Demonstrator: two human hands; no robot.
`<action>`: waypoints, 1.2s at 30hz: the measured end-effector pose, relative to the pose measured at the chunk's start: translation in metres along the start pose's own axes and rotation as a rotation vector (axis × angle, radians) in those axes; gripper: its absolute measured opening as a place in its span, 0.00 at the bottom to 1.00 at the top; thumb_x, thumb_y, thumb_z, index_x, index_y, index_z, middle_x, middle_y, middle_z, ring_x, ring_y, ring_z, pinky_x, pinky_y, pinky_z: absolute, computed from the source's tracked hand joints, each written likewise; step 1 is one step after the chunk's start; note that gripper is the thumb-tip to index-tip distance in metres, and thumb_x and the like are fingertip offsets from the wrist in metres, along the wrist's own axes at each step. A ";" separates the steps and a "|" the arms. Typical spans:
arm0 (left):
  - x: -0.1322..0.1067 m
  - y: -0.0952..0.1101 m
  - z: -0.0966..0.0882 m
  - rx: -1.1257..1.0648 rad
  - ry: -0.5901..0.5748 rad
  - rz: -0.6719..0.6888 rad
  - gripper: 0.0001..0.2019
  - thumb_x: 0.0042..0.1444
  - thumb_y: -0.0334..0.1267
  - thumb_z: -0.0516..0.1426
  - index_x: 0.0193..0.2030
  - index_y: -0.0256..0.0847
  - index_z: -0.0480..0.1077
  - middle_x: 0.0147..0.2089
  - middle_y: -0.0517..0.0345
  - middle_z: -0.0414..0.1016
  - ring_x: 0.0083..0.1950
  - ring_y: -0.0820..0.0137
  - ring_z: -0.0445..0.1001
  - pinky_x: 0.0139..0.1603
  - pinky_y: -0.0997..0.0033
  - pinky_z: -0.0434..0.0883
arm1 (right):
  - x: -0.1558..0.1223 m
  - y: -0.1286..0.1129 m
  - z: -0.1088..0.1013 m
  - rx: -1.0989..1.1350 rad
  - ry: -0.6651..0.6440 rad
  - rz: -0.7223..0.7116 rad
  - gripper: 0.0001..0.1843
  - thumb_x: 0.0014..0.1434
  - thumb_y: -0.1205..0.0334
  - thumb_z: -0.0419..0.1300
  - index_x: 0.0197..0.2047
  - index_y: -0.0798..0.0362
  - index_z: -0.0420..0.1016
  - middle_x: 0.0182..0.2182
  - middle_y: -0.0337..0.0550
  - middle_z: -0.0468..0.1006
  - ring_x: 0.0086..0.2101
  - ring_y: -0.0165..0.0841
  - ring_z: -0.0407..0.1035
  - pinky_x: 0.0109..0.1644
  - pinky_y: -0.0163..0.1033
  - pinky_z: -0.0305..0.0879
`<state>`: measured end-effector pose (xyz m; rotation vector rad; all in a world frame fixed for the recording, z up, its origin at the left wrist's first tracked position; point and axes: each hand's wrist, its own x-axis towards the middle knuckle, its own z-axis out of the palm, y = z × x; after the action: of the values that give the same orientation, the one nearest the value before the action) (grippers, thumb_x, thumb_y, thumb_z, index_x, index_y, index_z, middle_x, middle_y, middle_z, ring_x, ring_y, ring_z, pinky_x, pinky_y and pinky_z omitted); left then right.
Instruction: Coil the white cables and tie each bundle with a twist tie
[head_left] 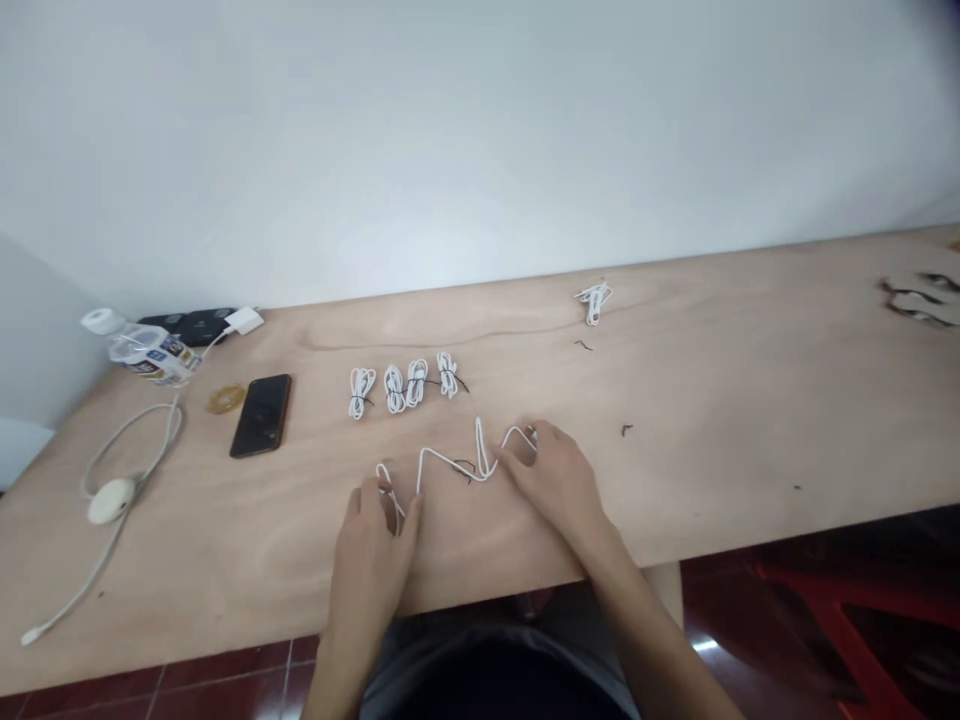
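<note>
A loose white cable (457, 462) zigzags across the wooden table (720, 420) between both my hands. My left hand (379, 540) pinches the cable's left end, fingers closed round a small loop. My right hand (551, 475) grips the cable's right end, fingers curled over it. A short dark twist tie (465, 468) lies under the cable's middle. Behind the cable stands a row of several coiled white cables (405, 385), each bound with a dark tie.
One more bundled cable (594, 300) lies farther back right. A black phone (262, 413), a roll of tape (226, 398), a plastic bottle (146, 350), a charger with its cord (127, 470) and a black power strip (191, 325) sit at the left. Loose ties (624, 430) dot the table.
</note>
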<state>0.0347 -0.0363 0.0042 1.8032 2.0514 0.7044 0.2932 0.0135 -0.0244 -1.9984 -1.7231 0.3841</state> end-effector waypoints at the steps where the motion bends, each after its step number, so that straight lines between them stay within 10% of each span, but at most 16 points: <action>1: 0.001 0.001 0.001 0.054 -0.018 0.008 0.14 0.66 0.50 0.59 0.49 0.42 0.69 0.41 0.51 0.75 0.38 0.55 0.77 0.37 0.62 0.68 | 0.001 -0.001 0.001 -0.013 -0.012 -0.008 0.18 0.66 0.45 0.63 0.46 0.51 0.74 0.44 0.55 0.82 0.46 0.51 0.76 0.46 0.48 0.68; 12: 0.012 0.004 0.006 0.045 -0.113 0.052 0.03 0.64 0.33 0.54 0.42 0.45 0.65 0.37 0.56 0.75 0.35 0.59 0.76 0.36 0.65 0.63 | -0.001 0.000 0.009 -0.036 0.011 -0.155 0.14 0.74 0.65 0.47 0.47 0.54 0.74 0.43 0.56 0.80 0.47 0.48 0.73 0.53 0.48 0.65; 26: 0.009 0.012 0.002 -0.304 0.032 0.271 0.04 0.68 0.31 0.53 0.42 0.45 0.63 0.37 0.62 0.66 0.36 0.68 0.66 0.41 0.69 0.66 | 0.011 -0.010 -0.010 0.884 0.221 0.156 0.22 0.65 0.41 0.64 0.42 0.54 0.79 0.33 0.43 0.77 0.32 0.35 0.67 0.36 0.39 0.63; 32: 0.009 0.023 0.009 -0.347 -0.042 0.276 0.06 0.67 0.28 0.52 0.41 0.45 0.62 0.36 0.63 0.65 0.35 0.69 0.65 0.37 0.71 0.65 | 0.011 -0.014 -0.005 0.928 0.096 0.221 0.21 0.53 0.44 0.74 0.35 0.55 0.81 0.23 0.34 0.68 0.26 0.30 0.58 0.31 0.38 0.53; 36: 0.007 0.027 0.014 -0.373 -0.079 0.288 0.07 0.68 0.28 0.51 0.42 0.45 0.61 0.36 0.62 0.64 0.35 0.68 0.65 0.38 0.70 0.64 | 0.011 -0.015 -0.001 0.924 0.102 0.092 0.23 0.64 0.43 0.66 0.28 0.51 0.67 0.23 0.32 0.61 0.25 0.29 0.53 0.30 0.37 0.50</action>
<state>0.0638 -0.0248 0.0079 1.8796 1.5014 1.0008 0.2828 0.0256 -0.0143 -1.3685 -1.0718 0.8943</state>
